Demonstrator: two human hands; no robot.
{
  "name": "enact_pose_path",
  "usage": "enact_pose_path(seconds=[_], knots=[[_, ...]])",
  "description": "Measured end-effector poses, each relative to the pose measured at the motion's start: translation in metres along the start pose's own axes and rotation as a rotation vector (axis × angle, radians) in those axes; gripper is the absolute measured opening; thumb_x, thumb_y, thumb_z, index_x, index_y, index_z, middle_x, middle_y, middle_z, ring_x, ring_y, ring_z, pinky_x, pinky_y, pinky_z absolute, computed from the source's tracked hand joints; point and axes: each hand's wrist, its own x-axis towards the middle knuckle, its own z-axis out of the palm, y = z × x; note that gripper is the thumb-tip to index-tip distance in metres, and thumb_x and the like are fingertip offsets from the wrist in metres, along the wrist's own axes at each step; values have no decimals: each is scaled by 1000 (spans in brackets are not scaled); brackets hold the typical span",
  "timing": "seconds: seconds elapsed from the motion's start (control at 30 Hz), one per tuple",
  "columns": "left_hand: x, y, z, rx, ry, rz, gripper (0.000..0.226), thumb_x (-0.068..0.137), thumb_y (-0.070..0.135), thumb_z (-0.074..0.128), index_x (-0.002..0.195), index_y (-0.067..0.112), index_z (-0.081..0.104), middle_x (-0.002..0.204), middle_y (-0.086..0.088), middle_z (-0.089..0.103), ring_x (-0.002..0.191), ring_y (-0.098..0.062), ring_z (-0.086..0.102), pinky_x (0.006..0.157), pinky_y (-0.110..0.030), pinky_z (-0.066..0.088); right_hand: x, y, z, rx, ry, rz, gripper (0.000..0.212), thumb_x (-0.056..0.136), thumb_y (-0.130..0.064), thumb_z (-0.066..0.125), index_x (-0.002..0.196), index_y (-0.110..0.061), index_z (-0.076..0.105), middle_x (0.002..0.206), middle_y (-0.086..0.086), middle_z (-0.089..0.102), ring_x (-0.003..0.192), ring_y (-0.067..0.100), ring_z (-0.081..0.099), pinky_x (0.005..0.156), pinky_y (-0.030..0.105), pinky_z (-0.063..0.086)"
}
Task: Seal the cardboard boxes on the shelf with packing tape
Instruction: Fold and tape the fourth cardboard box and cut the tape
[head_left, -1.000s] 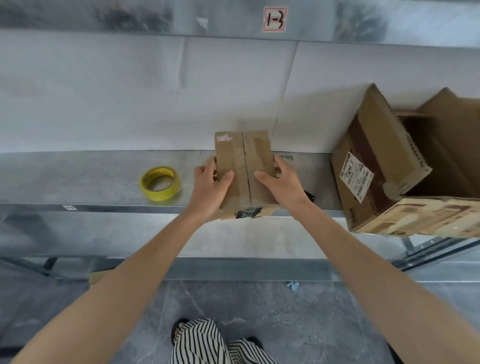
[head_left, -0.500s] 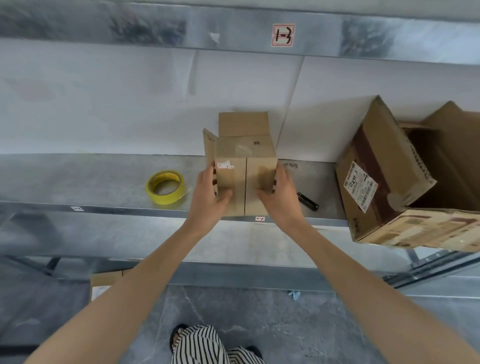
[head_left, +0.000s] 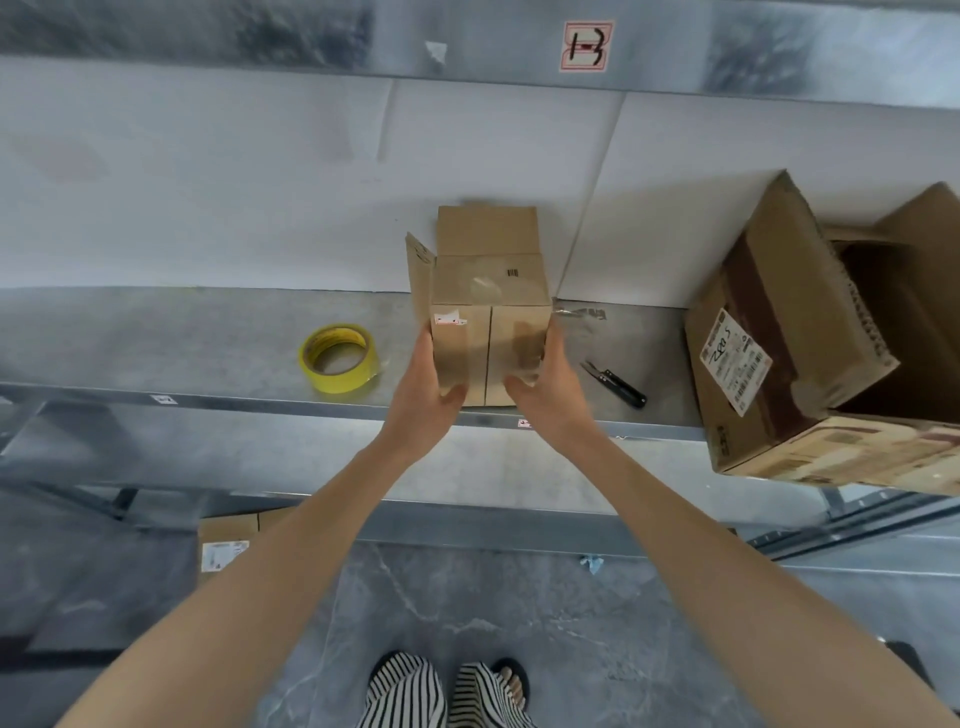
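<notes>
A small cardboard box (head_left: 488, 291) stands on the metal shelf (head_left: 182, 338), its top flaps up at the back and left. The near face shows a taped seam. My left hand (head_left: 423, 400) grips the box's lower left side and my right hand (head_left: 553, 395) grips the lower right side. A roll of yellow packing tape (head_left: 338, 357) lies flat on the shelf, left of the box and apart from both hands.
A small black cutter (head_left: 615, 383) lies on the shelf just right of my right hand. A large open cardboard box (head_left: 810, 332) lies tilted at the right end. Another box (head_left: 226, 543) sits on the level below. A white wall backs the shelf.
The box has been turned up from lying flat near the shelf edge to standing with its flaps open at the top. Both hands slid down to its lower sides.
</notes>
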Motion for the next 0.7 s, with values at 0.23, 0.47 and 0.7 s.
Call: enact_pose_path(seconds=[0.23,0.47,0.7], knots=[[5,-11,-19,151,-110,75,84,85,9,66,150,17,13,149,-1,37,134,-17,38,106,-30,37,-2,-7,-8,-47,81,22,88,86,-12,60,147,-36,2,133,-18,40,94,-6,47,59,2,40],[11,-42,-66,358,-127,-25,62,90,10,55,146,10,28,150,-10,35,133,-28,37,106,-34,32,-30,-2,-2,-104,219,63,78,89,-9,56,149,-32,11,152,-9,31,102,-2,42,55,-2,38],[24,-85,-107,774,-186,-216,35,90,18,51,124,14,53,115,-12,61,112,-34,52,101,-45,26,-60,-11,30,-244,261,34,63,88,-12,59,144,-17,31,144,1,37,130,17,36,98,20,28]])
